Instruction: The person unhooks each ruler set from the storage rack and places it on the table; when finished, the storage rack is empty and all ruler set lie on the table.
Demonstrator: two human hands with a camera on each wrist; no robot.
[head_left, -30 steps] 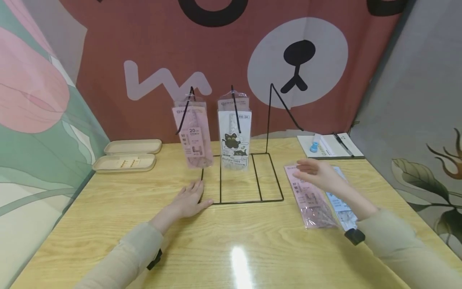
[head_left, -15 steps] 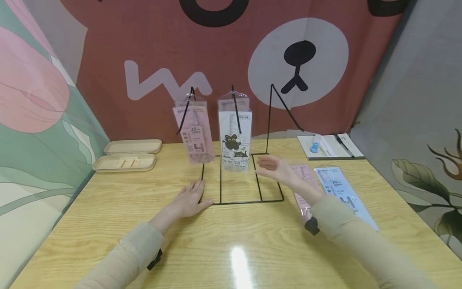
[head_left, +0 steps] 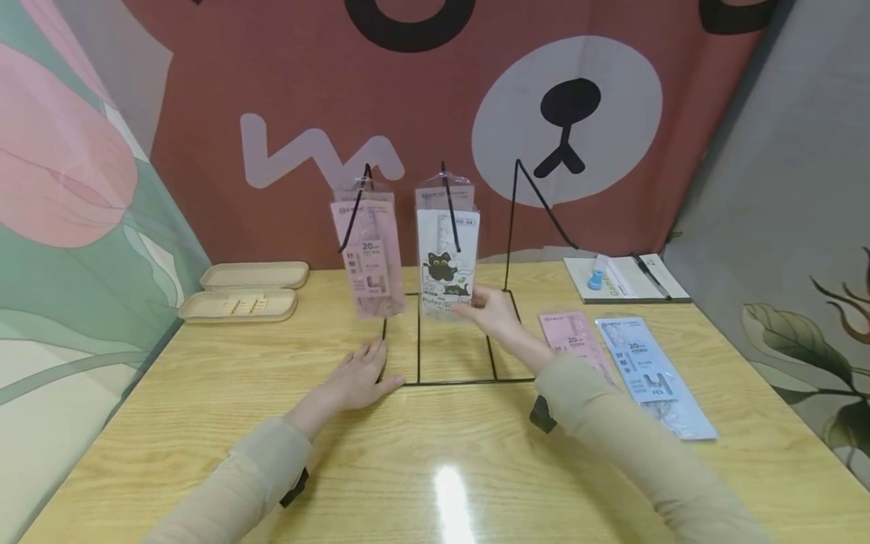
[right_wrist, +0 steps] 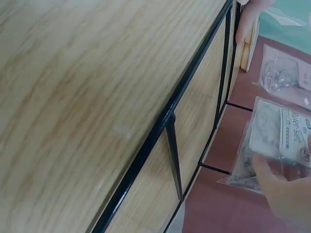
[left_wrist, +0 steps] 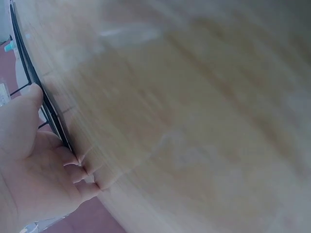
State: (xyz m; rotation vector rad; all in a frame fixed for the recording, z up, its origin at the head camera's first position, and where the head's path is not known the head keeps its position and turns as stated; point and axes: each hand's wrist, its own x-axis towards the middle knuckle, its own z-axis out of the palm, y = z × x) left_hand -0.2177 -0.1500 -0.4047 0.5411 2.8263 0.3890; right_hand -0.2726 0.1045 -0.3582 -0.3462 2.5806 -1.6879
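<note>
A black wire display rack (head_left: 469, 382) stands on the table with three upright hooks. On its middle hook hangs a white ruler set pack (head_left: 445, 261) printed with black cats, in front of another pack. My right hand (head_left: 495, 311) pinches that white pack low on its right side, thumb in front; the thumb also shows at the pack's lower end in the right wrist view. Pink ruler packs (head_left: 369, 261) hang from the left hook. My left hand (head_left: 360, 376) lies with straight fingers on the table at the rack's front left corner, touching its wire.
To the right, a pink ruler pack (head_left: 578, 340) lies partly under my right sleeve, beside a blue ruler pack (head_left: 646, 370). Behind them is a notepad (head_left: 639, 291) with a pen and a small blue-based item. An opened beige case (head_left: 238, 306) lies at the back left.
My right hand has moved left from above the pink pack on the table to the hanging white ruler set pack and taken hold of its lower edge. The left hand stays put.
</note>
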